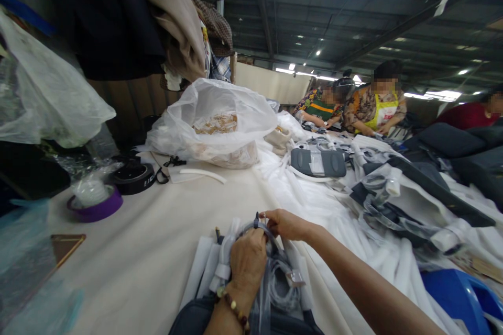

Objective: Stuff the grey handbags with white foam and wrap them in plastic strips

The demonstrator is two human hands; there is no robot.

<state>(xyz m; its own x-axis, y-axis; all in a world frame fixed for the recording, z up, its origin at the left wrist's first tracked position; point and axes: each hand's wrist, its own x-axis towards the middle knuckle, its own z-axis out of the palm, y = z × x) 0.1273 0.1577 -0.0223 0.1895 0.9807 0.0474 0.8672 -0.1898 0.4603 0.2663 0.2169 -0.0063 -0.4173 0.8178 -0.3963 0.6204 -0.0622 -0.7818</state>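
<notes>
A dark grey padded item [192, 316] lies in front of me at the bottom, with white foam-wrapped tubes [201, 267] standing up from it and a coil of clear hose [283, 285] on its right side. My left hand [248, 256], a beaded bracelet at its wrist, is closed around a grey strap [259, 224] at the item's far end. My right hand [286, 224] comes in from the right and pinches at the same strap, its fingertips close to the left hand's. The thumb side of the left hand is partly hidden.
A plastic bag [251, 115] of small brown pieces stands at the back. Left are a purple tape roll [96, 212], a black roll [133, 180] and a phone-like flat object [68, 246]. Similar grey items [318, 162] pile up at right, near a blue bin [459, 293]. Co-workers [377, 107] work beyond.
</notes>
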